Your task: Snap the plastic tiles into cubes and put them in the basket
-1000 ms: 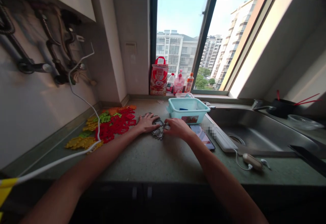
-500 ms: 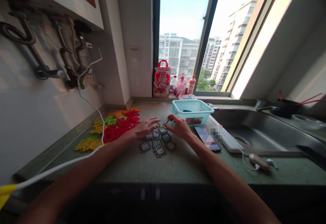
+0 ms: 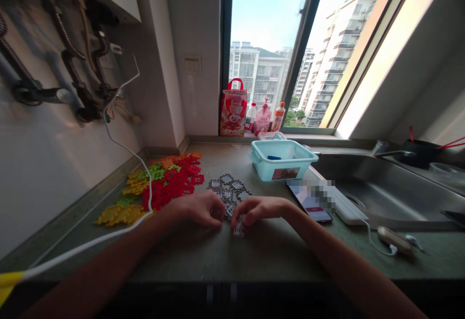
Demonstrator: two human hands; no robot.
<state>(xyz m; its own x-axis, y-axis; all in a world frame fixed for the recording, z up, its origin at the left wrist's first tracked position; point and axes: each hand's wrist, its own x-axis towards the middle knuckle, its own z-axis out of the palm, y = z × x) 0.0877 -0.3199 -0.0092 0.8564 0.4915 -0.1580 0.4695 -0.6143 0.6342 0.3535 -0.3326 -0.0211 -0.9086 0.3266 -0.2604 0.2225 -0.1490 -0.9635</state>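
Since the earlier frame, both hands have been brought to the near side of the gear-edged grey pieces (image 3: pixel 227 179). By the right hand (image 3: pixel 259 210), fingers bent and partly closed, a grey window-patterned piece (image 3: pixel 239 226) is pinched. The left hand (image 3: pixel 203 207) is loosely curled beside the cluster; whether anything is gripped cannot be told. Red pieces (image 3: pixel 170 181) are spread left of it. Beyond the right hand a tub (image 3: pixel 283 164) is placed, a phone (image 3: pixel 310 203) to its right. Bare bench (image 3: pixel 269 256) is left between hands and front edge.
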